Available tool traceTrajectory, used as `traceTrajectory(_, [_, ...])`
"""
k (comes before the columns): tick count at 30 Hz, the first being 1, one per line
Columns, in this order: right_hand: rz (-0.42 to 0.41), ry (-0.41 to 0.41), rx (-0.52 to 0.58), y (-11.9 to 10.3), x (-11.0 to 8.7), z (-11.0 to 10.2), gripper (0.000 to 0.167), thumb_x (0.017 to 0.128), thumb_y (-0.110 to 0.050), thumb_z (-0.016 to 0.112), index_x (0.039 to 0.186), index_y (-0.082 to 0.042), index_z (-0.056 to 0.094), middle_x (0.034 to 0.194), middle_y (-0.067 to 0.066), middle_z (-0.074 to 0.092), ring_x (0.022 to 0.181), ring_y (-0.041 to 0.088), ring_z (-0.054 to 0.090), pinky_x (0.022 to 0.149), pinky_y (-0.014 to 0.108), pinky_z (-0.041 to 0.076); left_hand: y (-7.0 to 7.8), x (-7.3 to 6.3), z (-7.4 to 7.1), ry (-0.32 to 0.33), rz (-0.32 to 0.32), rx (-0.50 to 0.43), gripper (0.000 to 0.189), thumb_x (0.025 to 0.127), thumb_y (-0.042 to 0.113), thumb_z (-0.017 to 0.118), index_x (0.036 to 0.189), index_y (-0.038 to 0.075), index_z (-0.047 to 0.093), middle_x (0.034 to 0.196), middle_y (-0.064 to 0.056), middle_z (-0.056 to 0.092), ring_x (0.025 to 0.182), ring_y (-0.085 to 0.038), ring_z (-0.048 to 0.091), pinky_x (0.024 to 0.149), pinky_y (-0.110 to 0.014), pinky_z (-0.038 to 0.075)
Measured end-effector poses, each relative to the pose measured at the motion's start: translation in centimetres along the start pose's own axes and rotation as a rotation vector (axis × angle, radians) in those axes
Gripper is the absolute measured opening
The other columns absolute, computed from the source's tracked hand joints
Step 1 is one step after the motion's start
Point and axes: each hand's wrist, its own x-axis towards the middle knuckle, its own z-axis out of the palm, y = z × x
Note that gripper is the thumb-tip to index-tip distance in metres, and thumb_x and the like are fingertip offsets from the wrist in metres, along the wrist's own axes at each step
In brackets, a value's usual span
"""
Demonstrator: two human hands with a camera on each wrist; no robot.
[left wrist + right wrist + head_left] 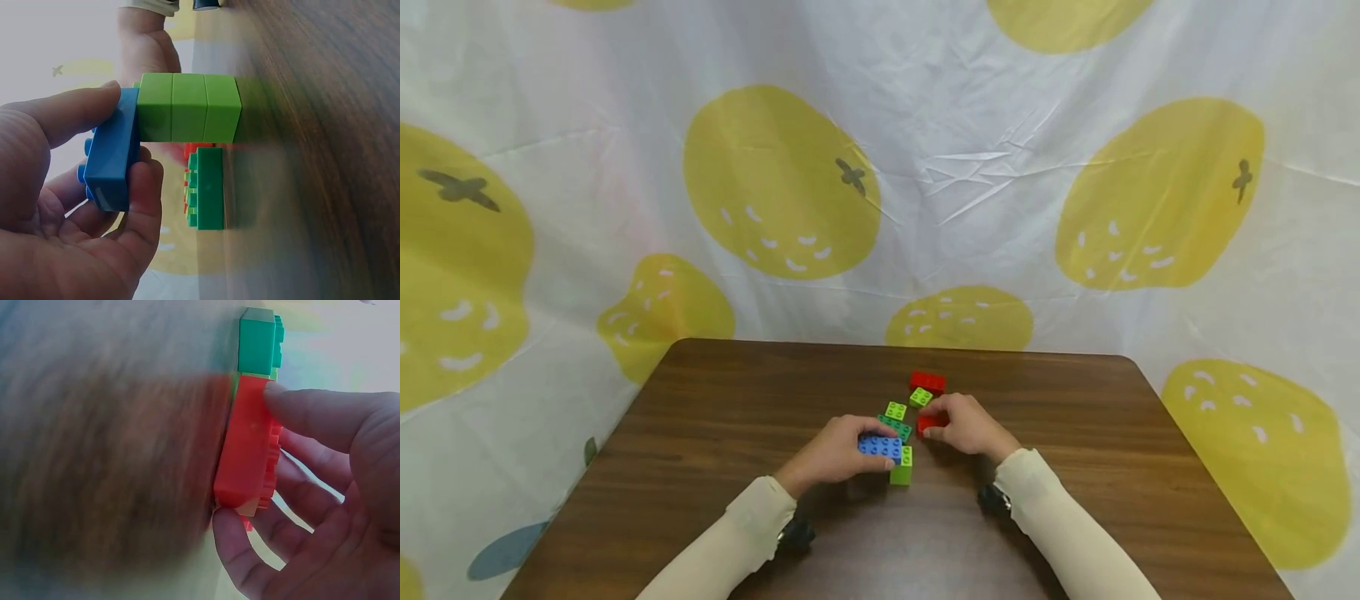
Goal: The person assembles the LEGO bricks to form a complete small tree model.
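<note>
Pinching blue 2x4 brick [878, 448] betw. thumb & fingers of L hand [835, 451], part-closed; holding at top of lime stack [900, 475], near centre of table [700, 467]. Can't tell if seated. Could skew or topple stack if pressed off-centre, w/ L end overhanging; might also slip if pinch loosens. Running long axis approx. L–R, studs up, pointing R end over stack. Gripping red brick [245, 440] by its ends, to far R of blue, w/ part-closed R hand [967, 425]; could bump green 2x4 brick [901, 430], just L, if swung that way. Farther out, note nearer lime 2x2 [895, 411], farther lime 2x2 [921, 397], far red brick [928, 382], then fruit-print cloth [962, 250] behind.
</note>
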Motion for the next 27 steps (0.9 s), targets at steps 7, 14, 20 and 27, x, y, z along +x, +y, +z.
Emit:
traceTrajectory(7, [-0.036,0.018,0.022,-0.1,-0.5,-0.3,0.031,0.093,-0.022,0.082,0.120,-0.006,0.079,0.114,0.005,0.080,0.110,0.028,0.073,0.098,0.049,0.058,-0.3,-0.2,-0.1,0.010,0.000,0.000,0.041,0.092,0.038,0.084,0.128,0.019,0.075,0.123,-0.001,0.073,0.101,-0.016,0.064,0.093,-0.038,0.058])
traceTrajectory(14, [-0.099,0.037,0.061,-0.7,-1.0,-0.6,0.037,0.095,-0.024,0.081,0.127,-0.006,0.076,0.119,0.005,0.078,0.105,0.020,0.071,0.093,0.043,0.059,-0.2,-0.3,-0.2,0.011,-0.011,-0.021,0.040,0.092,0.036,0.084,0.127,0.019,0.074,0.122,-0.001,0.073,0.102,-0.017,0.064,0.094,-0.040,0.058])
traceTrajectory(20, [-0.158,0.041,0.090,-1.9,-2.0,-1.2,0.036,0.095,-0.024,0.081,0.126,-0.006,0.076,0.115,-0.001,0.076,0.101,0.014,0.068,0.089,0.034,0.058,-0.3,-0.3,-0.1,0.016,-0.002,-0.025,0.037,0.093,0.035,0.083,0.125,0.018,0.074,0.121,-0.002,0.073,0.102,-0.017,0.064,0.096,-0.041,0.058])
traceTrajectory(27, [-0.222,0.026,0.115,-3.5,-3.4,-1.8,0.036,0.096,-0.023,0.080,0.128,-0.007,0.076,0.115,-0.005,0.072,0.100,0.012,0.065,0.089,0.031,0.057,-0.2,-0.4,-0.2,0.015,-0.008,-0.030,0.038,0.093,0.035,0.083,0.125,0.017,0.076,0.120,-0.003,0.073,0.100,-0.018,0.064,0.094,-0.041,0.059])
